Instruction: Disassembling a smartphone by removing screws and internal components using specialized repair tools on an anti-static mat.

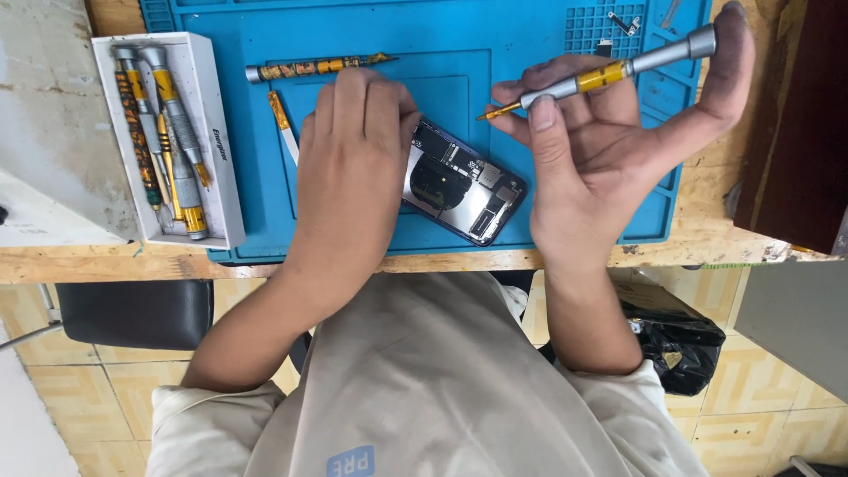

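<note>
Screwdriver up in your right hand, fingers curled around the silver and yellow barrel, thumb and forefinger pinching near the tip, palm half open toward you. The tip points left and hangs above the opened phone, not touching it yet. Your left hand lies flat and closed down over the left end of the phone, pinning it to the blue work mat; what your fingertips do under there, I can't tell. The phone sits near the front edge of the mat, its insides bare: dark boards, connectors, a round coil.

Good hold, keep that pressure steady so the body doesn't skate. Bring the tip down straight over the screw head, not at a slant, and seat it before you twist. Small screws rest in the mat's grid at the top right; keep like with like. A spare driver lies across the mat above your left hand, more wait in the white tray, well apart.
</note>
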